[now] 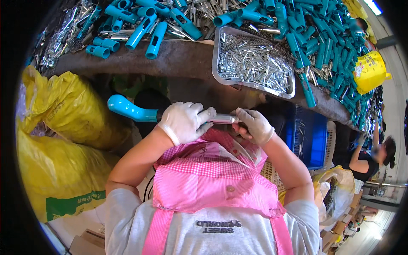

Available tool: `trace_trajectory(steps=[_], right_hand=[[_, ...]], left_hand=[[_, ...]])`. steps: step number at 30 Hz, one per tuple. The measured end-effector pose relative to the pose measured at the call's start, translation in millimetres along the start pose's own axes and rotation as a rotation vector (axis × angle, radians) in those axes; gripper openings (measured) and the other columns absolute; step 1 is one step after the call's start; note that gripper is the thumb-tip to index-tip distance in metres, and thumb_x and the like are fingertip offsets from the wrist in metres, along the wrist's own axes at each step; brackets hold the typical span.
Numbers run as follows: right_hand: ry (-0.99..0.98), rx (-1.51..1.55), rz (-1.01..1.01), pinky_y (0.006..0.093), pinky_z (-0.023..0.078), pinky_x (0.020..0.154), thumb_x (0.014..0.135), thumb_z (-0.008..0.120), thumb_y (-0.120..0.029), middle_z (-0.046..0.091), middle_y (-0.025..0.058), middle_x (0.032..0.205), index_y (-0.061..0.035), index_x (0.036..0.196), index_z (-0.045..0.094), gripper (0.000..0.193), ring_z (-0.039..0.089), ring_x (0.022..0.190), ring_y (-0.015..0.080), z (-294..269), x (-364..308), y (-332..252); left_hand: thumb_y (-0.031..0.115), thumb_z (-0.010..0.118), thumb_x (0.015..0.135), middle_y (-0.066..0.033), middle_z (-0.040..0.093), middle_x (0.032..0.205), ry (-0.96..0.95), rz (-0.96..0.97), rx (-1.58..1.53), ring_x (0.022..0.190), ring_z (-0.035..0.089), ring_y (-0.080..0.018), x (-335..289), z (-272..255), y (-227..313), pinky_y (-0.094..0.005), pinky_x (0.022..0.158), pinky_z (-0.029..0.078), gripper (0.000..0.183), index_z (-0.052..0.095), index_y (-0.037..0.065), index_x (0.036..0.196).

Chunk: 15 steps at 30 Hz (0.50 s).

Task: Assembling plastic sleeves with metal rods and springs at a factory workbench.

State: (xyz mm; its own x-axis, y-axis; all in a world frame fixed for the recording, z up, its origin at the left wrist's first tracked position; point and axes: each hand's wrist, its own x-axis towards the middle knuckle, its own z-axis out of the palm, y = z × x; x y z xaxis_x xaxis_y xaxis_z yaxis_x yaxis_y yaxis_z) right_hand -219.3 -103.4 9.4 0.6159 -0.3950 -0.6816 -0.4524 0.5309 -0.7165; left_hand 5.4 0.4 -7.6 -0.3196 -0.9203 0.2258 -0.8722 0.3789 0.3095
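Note:
In front of the pink apron, my left hand [183,122], in a whitish glove, wraps round the middle of a tool with a curved, glossy teal handle [131,109]. The handle sticks out to the left. A bare metal shaft [222,119] comes out on the right side of that hand. At the shaft's right end my right hand [256,126], also gloved, is closed with thumb and fingers pressed together. Whether a small part sits between those fingertips is hidden. Just beyond the hands, a metal tray [215,72] of small silver pins rests at the table's near edge.
Teal slotted tubes [156,40] and metal parts heap over the brown-covered table [123,63]. A yellow bucket [370,73] stands at far right. Yellow sacks [72,161] crowd my left; a blue crate [312,140] is on the right. Another person [366,158] works beyond it.

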Motion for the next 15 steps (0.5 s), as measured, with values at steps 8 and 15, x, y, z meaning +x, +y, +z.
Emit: trace_trajectory(steps=[8,15], right_hand=[[0.128,-0.144,-0.219,0.0198,0.036,0.041,0.095,0.050,-0.019,0.053,0.0008,0.064,-0.0016,0.107,0.056,0.022,0.047,0.048,0.0060,16.7,-0.7,10.7],[-0.083,-0.055,-0.624,0.0325,0.041,0.094,0.086,0.064,-0.017,0.049,0.0117,0.122,-0.0032,0.139,0.030,0.064,0.049,0.113,0.0183,22.1,31.5,57.3]], left_hand=[[0.025,0.067,0.075,-0.0101,0.059,0.070,0.131,0.014,0.105,0.061,0.060,-0.0286,-0.6,-0.1,-0.2,-0.0380,0.054,0.049,0.028,0.061,0.009,0.097],[0.024,0.062,0.084,-0.0115,0.057,0.079,0.527,-0.108,-0.502,0.068,0.059,-0.0211,-6.0,5.8,-0.3,-0.0312,0.060,0.047,0.025,0.057,0.003,0.096]])
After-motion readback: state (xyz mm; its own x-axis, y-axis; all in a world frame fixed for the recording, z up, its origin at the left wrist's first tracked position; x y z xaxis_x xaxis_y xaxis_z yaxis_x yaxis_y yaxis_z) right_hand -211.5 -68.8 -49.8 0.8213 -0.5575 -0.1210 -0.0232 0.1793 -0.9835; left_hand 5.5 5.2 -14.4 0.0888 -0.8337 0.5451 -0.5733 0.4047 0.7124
